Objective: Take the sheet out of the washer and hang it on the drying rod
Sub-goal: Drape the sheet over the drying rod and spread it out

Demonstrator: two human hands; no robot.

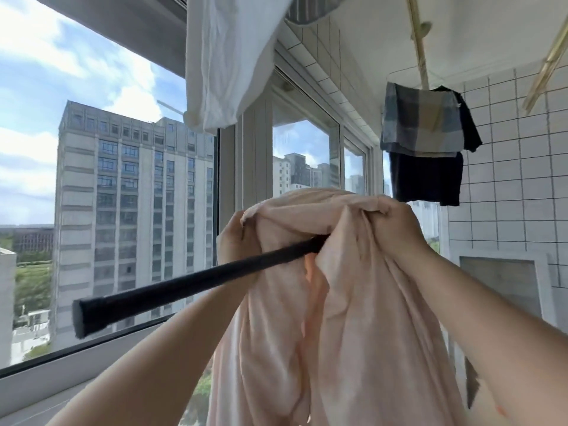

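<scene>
While the right hand (396, 224) pinches a fold of the pink sheet (322, 302) just above the black rod (190, 281), the left hand (235, 241), mostly hidden behind the cloth, seems to grip it too. Bunched near one end of the rod, the sheet could slide off. No writing is readable.

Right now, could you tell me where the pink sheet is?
In the head view, lower centre: the pink sheet is draped over the black rod, gripped by the left hand and right hand.
</scene>
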